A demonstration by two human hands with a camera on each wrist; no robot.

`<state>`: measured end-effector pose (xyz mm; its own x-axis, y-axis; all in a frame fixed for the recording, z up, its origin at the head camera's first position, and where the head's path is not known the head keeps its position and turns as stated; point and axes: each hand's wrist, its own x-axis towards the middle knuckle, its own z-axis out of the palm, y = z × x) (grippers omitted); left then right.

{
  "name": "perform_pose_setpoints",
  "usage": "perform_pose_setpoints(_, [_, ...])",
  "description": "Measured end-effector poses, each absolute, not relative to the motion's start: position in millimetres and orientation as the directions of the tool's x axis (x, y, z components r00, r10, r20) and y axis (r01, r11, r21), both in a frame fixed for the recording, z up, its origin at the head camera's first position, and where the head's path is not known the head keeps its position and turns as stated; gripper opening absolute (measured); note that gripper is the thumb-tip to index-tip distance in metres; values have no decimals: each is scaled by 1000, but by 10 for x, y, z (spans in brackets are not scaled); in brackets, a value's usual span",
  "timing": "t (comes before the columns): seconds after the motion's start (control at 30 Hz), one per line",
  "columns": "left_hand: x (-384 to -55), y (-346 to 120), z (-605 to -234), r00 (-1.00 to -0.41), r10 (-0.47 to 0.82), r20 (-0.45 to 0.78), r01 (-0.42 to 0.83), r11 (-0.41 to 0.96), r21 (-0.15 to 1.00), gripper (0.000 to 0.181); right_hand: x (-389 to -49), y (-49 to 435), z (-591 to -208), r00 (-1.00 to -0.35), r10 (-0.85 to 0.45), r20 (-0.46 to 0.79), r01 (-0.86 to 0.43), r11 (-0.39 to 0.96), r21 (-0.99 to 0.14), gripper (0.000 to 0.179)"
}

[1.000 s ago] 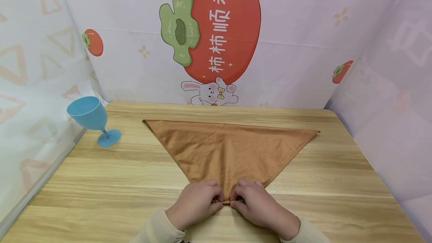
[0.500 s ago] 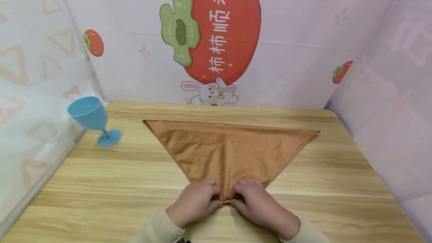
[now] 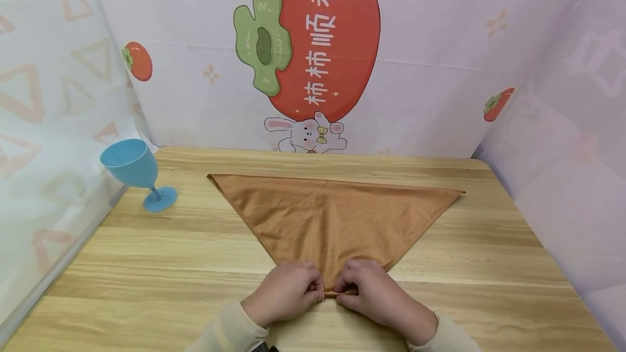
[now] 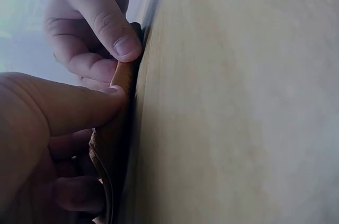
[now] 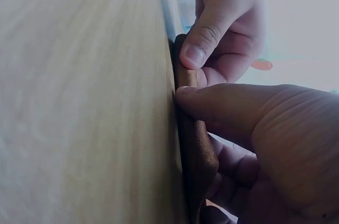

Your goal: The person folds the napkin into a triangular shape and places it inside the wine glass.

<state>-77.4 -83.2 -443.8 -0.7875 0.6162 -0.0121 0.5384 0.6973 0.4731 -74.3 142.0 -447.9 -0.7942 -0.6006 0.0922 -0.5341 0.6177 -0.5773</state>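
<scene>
A brown cloth [image 3: 323, 216] lies flat on the table, its long edge at the back and its narrow end toward me, where a thin fold runs across. My left hand [image 3: 288, 289] pinches that folded near edge between thumb and curled fingers. Close beside it on the right, my right hand [image 3: 371, 292] pinches the same edge. In the left wrist view the cloth's rolled edge [image 4: 123, 75] shows between both thumbs. The right wrist view shows the folded edge [image 5: 197, 144] under the right thumb, just above the wood. The cloth under the palms is hidden.
A blue goblet [image 3: 131, 164] stands at the table's back left. The wooden table [image 3: 146, 265] meets a patterned backdrop [image 3: 415, 69] behind and printed sheets on both sides.
The right thumb and fingers have shifted slightly to the right along the folded edge, showing a little more of it between the hands. The left hand keeps its grip; the cloth stays in place.
</scene>
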Motion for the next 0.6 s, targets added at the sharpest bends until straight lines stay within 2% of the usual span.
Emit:
perform_pose_setpoints(0.3, [-759, -811, -4436, -788, 615, -19, 544, 711, 446, 16, -722, 1411, -4450, -792, -604, 89, -557, 654, -512, 11])
perform_pose_setpoints(0.6, [-764, -813, -4438, -780, 624, 49, 580, 691, 431, 17, -722, 1431, -4441, -791, -610, 47, -548, 673, -497, 11])
